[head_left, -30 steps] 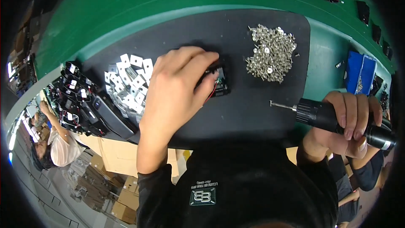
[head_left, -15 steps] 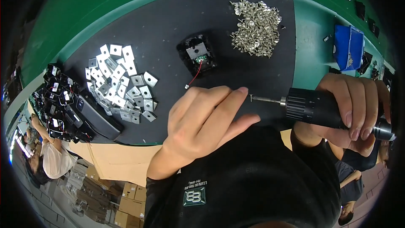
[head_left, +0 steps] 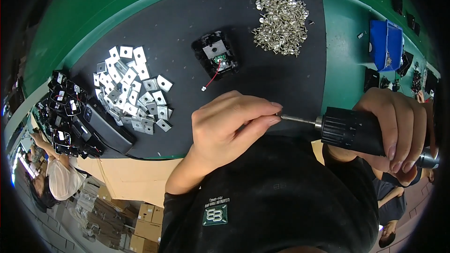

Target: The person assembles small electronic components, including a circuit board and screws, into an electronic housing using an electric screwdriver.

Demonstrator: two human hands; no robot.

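My right hand (head_left: 398, 124) grips a black electric screwdriver (head_left: 354, 132) held level, its bit pointing left. At the bit's tip, the thumb and forefinger of my left hand (head_left: 220, 129) pinch a small screw (head_left: 279, 113), mostly covered by the fingertips. Beyond my hands, a black plastic housing (head_left: 230, 44) lies on the black mat (head_left: 173, 37). Inside it are a square metal plate (head_left: 215, 48) with a hole and a green circuit board (head_left: 218, 59). A red wire (head_left: 213, 78) runs from the board to a white connector on the mat.
A heap of silvery screws (head_left: 280, 26) lies at the far right of the mat. Loose square metal plates (head_left: 125, 86) spread over its left. Black housings (head_left: 61, 112) and a long black case (head_left: 105, 129) crowd the left edge. A blue bin (head_left: 386, 49) stands at right.
My left thumb and forefinger have closed together at the bit's tip, where they were apart before. The screwdriver has shifted slightly right and down. The whole view has shifted a little.
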